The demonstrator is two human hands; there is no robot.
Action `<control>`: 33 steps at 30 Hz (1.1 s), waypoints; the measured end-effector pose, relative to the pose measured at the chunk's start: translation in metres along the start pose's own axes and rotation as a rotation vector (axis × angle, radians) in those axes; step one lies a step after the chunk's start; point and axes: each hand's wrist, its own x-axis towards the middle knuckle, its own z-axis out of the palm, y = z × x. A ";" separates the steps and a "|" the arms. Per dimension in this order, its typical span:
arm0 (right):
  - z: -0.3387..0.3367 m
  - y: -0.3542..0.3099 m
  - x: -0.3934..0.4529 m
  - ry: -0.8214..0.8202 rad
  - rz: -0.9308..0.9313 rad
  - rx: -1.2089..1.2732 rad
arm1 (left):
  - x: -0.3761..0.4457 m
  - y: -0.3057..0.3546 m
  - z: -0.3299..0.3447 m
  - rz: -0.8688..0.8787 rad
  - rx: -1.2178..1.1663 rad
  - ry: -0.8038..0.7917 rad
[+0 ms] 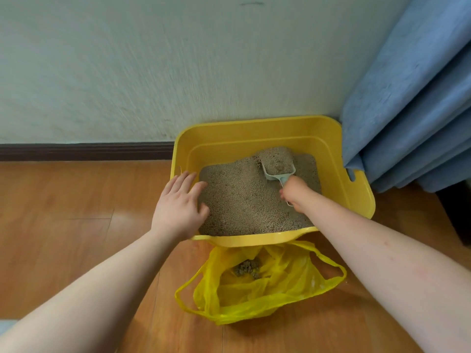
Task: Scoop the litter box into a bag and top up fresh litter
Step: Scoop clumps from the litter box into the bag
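Note:
A yellow litter box [257,133] stands on the floor against the wall, holding tan litter [244,200]. My right hand [295,191] grips the handle of a pale grey scoop [279,169], whose bowl is heaped with litter at the back of the box. My left hand [179,202] rests with fingers spread on the box's left rim, touching the litter's edge. In front of the box lies an open yellow plastic bag [260,284] with a dark clump [248,268] inside.
Wooden floor [76,238] spreads to the left and front. A pale wall [127,72] with a dark skirting board [86,151] runs behind. Blue curtain folds [413,110] hang close to the box's right side, with something dark [456,212] below them.

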 end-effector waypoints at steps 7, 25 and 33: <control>-0.017 0.006 -0.026 0.015 -0.029 0.122 | 0.000 0.000 -0.002 0.005 -0.015 -0.004; -0.053 0.019 -0.056 0.161 -0.301 -0.013 | -0.001 0.002 -0.006 0.009 -0.022 -0.002; -0.058 0.030 -0.070 0.161 -0.295 -0.150 | -0.001 0.001 -0.004 0.018 -0.020 0.012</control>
